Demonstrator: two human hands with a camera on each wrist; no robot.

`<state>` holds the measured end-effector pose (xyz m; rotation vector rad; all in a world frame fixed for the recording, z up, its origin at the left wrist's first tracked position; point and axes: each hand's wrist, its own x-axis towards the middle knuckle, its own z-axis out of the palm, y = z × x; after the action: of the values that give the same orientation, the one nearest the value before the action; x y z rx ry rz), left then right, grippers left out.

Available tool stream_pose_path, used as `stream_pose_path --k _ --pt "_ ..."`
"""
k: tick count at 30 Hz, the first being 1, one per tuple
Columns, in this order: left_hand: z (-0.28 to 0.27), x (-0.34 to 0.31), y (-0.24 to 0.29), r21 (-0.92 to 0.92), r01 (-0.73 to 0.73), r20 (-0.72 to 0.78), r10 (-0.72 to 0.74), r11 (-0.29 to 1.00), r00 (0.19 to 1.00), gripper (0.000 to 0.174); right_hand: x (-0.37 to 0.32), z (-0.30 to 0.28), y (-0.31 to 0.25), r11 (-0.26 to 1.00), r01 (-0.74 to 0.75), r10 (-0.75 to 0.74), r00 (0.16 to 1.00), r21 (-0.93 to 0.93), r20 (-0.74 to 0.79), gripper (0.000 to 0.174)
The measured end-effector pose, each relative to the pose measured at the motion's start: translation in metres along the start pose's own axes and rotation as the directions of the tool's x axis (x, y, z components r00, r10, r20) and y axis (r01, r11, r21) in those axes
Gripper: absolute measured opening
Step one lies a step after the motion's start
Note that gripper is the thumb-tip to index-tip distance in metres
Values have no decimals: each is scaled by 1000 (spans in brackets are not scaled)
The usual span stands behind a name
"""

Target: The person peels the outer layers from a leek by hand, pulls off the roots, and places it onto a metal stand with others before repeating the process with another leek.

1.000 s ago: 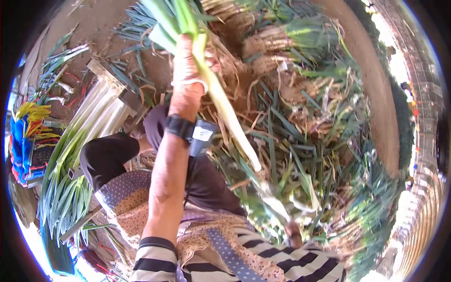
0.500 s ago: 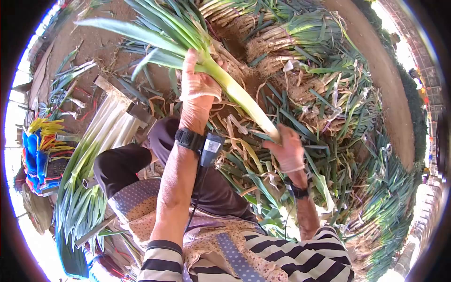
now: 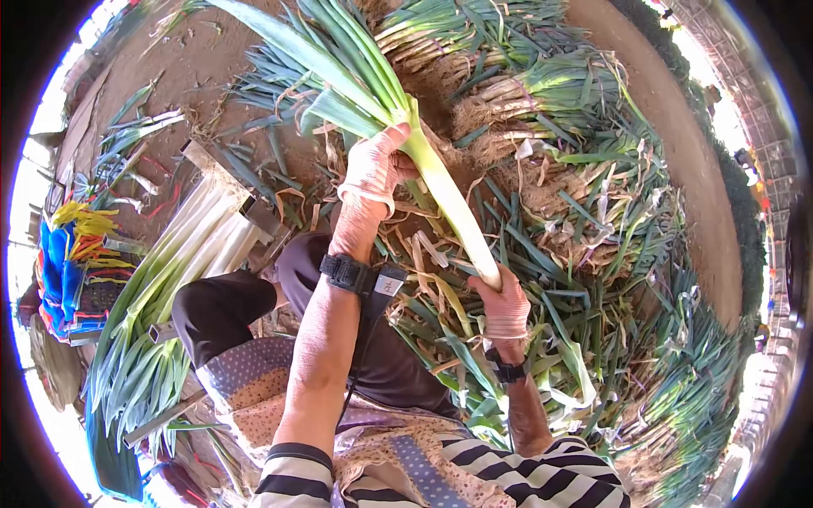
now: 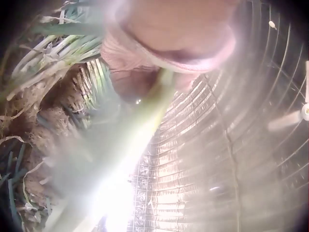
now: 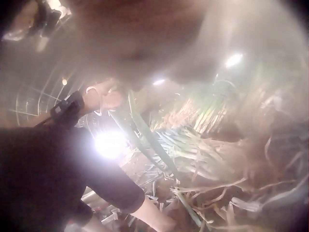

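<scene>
A long leek (image 3: 450, 203) with a pale stalk and fanned green leaves slants across the head view in front of the lap. High on the stalk, just below the leaves, the left hand (image 3: 373, 169) grips it. The right hand (image 3: 503, 306) holds the leek's white lower end, with thumb and fingers around it. In the left wrist view, the stalk (image 4: 116, 145) is a blurred green band below the hand (image 4: 130, 67). A dark blur of the right hand (image 5: 140, 43) fills the top of the right wrist view, with green leaves (image 5: 149, 137) beyond it.
Trimmed leeks (image 3: 190, 229) lie side by side on a metal frame at the left. Bundles of unpeeled leeks (image 3: 525, 93) lie at the upper right. Stripped leaves (image 3: 542, 339) cover the ground by the knees. Blue material with yellow strips (image 3: 72, 262) is at far left.
The right hand, low near the lap a second ago beside a pale strip, has risen to the leek's lower end and grips it. The left hand has lowered slightly with the leek.
</scene>
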<state>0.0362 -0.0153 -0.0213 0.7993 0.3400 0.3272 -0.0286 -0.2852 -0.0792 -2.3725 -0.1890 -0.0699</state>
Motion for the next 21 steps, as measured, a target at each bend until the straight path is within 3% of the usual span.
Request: stream_pose_path --k 4,6,10,12,14,16,17,18,19,20,21 --pt "0 -4 2 21 21 -30 -20 1000 999 30 -2 -4 3 997 63 -63 998 -44 -10 47" --pt "3 -6 2 11 12 -58 -12 1000 998 29 -2 -9 -6 988 -154 150 982 32 112 44" --pt "6 -6 0 26 -2 -154 6 1000 988 20 -3 -7 14 949 -266 230 951 168 207 45" --pt "7 -5 -6 8 8 -361 -5 1000 932 19 -3 -10 14 952 -248 208 954 180 215 44" --pt "7 -3 -10 -1 -33 -404 30 999 914 19 -4 -16 3 844 -381 248 901 377 356 41" --pt "0 4 -14 -5 -25 -320 22 1000 947 22 -4 -19 2 807 -411 255 891 425 377 39" --pt "0 5 -16 -146 -55 -263 15 988 965 15 -3 -23 6 734 -494 267 841 466 471 40" --pt "-3 5 -17 -146 -56 -264 16 988 965 15 -2 -25 8 652 -575 265 783 494 563 41" --pt "-5 3 -14 -289 154 -134 -199 945 971 14 -2 -26 4 653 -574 263 783 493 563 41" --pt "-5 0 -12 -397 365 23 -389 842 921 14 -3 -29 -2 571 -601 196 761 559 619 42" --pt "2 2 -25 -250 416 -77 -446 875 892 11 -5 -32 -9 480 -629 122 738 611 664 44"
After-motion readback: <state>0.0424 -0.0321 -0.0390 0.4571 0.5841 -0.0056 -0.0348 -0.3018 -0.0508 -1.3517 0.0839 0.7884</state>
